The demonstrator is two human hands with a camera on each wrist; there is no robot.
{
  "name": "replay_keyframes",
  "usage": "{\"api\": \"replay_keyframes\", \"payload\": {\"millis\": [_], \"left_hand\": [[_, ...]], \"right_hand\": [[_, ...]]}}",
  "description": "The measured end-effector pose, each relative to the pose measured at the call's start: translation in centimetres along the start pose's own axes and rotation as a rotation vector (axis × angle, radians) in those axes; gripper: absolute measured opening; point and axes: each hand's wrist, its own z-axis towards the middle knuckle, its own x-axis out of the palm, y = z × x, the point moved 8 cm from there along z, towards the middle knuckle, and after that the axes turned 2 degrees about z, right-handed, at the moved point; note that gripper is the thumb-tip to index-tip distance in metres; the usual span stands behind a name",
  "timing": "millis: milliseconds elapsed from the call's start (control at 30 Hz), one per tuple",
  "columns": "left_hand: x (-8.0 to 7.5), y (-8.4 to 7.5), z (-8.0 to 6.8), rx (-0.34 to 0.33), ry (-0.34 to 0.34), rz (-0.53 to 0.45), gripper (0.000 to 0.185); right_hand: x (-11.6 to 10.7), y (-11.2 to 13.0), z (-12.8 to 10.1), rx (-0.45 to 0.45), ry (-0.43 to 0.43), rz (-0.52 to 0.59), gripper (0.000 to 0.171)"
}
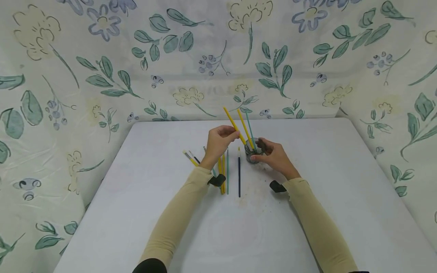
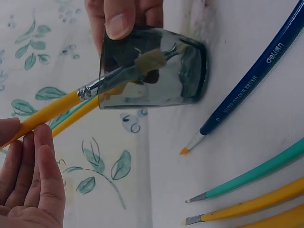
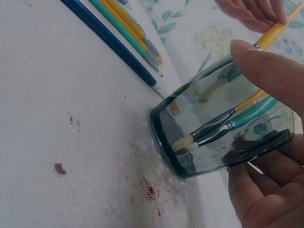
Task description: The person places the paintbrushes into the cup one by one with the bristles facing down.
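A small grey-tinted glass [image 1: 253, 154] stands on the white table [image 1: 317, 212], and my right hand [image 1: 265, 150] grips it, thumb [image 3: 270, 71] on one side and fingers [image 3: 266, 190] on the other. My left hand [image 1: 228, 132] pinches the handle of a yellow paintbrush [image 1: 234, 123]. That brush leans to the left, and its bristles [image 2: 151, 60] are inside the glass [image 2: 156, 71]. Another yellow brush [image 1: 244, 127] and a teal brush [image 1: 250, 127] also stand in the glass [image 3: 223, 128].
Several brushes lie on the table left of the glass: a dark blue one [image 1: 239, 172], a teal one [image 1: 227, 172], yellow ones [image 1: 222, 178] and more beyond my left wrist [image 1: 191, 157]. Brown stains [image 3: 149, 190] mark the table by the glass. A floral cloth [image 1: 102, 76] hangs behind and at both sides.
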Motion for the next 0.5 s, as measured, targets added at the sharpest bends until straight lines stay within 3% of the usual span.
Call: {"api": "replay_keyframes", "payload": {"millis": [500], "left_hand": [[0.82,0.80,-0.21,-0.032,0.025,0.008,0.020]], "right_hand": [[-0.08,-0.14,0.18,-0.023,0.005,0.001,0.095]]}}
